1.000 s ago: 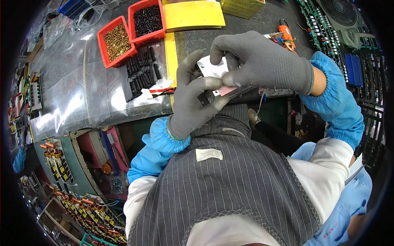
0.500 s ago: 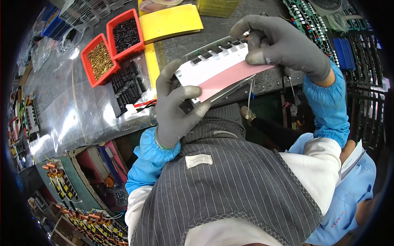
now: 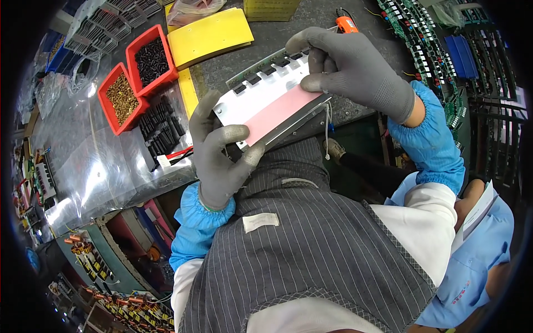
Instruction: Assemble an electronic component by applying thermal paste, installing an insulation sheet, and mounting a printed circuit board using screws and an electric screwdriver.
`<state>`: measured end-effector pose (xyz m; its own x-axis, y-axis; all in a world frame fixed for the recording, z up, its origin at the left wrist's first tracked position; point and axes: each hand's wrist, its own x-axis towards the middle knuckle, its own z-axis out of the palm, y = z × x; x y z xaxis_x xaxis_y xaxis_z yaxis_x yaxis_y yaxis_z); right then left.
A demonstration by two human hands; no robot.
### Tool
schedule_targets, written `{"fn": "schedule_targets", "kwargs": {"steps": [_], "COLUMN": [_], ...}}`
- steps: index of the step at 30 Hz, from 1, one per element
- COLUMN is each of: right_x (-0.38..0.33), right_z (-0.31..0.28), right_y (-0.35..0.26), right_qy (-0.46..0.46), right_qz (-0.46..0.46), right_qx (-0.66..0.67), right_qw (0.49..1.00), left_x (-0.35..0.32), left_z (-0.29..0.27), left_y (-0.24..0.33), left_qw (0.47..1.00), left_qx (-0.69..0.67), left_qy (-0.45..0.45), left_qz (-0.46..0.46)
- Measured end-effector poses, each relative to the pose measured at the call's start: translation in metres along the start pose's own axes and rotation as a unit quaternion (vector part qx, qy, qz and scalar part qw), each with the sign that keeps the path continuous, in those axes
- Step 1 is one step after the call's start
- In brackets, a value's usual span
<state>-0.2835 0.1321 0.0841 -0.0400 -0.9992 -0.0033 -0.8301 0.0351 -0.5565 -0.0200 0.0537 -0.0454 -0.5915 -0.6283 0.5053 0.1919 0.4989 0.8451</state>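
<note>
A pink strip (image 3: 280, 112) lies along the front of a white sheet or cover (image 3: 251, 103). Beneath is a circuit board (image 3: 260, 71) with a row of black components along its far edge and a dark metal edge at the near side. My left hand (image 3: 217, 158), in a grey glove, is curled round the left end, a fingertip at the strip's corner. At the other end my right hand (image 3: 363, 75), gloved too, presses its thumb on the strip's right end, fingers bent over the cover. Part of the right end is hidden by that hand.
Red bins hold brass-coloured parts (image 3: 121, 99) and black screws (image 3: 151, 62). Black parts (image 3: 161, 126) lie nearby on plastic sheeting. Behind are a yellow folder (image 3: 210, 36) and an orange-bodied tool (image 3: 346, 24). Circuit boards (image 3: 425, 53) line the right; a person in a blue shirt (image 3: 483, 250) sits there.
Both hands and the board have shifted left in the picture. The pink strip, bowed and partly raised before, now lies flatter on the white cover. The orange-bodied tool has come into view.
</note>
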Motion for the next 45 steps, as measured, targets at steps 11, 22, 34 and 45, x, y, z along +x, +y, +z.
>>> {"fn": "schedule_targets", "kwargs": {"steps": [11,22,34,45], "right_x": [-0.034,-0.059,-0.057,-0.058], "right_z": [0.000,0.053,0.058,0.058], "right_y": [0.015,-0.010,-0.013,-0.012], "right_qy": [0.221,0.082,0.102,0.098], "right_qz": [-0.159,-0.131,-0.116,-0.125], "right_qx": [-0.068,-0.174,-0.175,-0.193], "right_qw": [0.960,0.973,0.972,0.968], "left_x": [-0.001,-0.002,-0.002,-0.004], "left_z": [-0.003,0.000,-0.002,-0.002], "left_y": [0.001,-0.003,-0.001,-0.001], "left_qw": [1.000,1.000,1.000,0.999], "left_qx": [0.015,0.023,0.016,0.026], "left_qy": [0.001,0.021,0.022,0.022], "left_qz": [-0.003,0.007,-0.012,-0.021]}}
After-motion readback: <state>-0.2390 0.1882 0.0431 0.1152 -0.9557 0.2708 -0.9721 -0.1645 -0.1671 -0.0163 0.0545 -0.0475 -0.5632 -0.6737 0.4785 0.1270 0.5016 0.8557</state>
